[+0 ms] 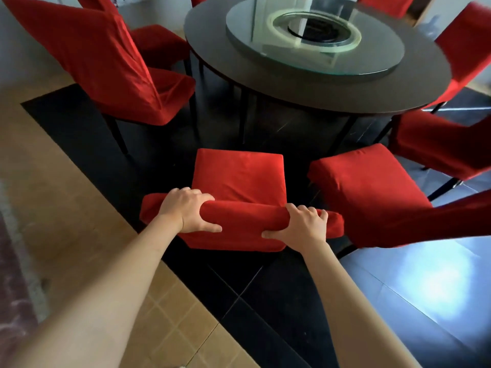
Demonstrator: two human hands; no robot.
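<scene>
Red-covered chair [239, 179] stands just short of the round table [212, 75]. Our left hand [187, 211] and right hand [300, 224] each wrap its top rail; we should push evenly, clearing the neighbouring chair [369, 192].

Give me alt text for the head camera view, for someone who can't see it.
Two bare hands, left hand and right hand, grip the top of the backrest of a red-covered chair that faces a round dark table. Other red-covered chairs stand around the table, which carries a glass turntable.
</scene>
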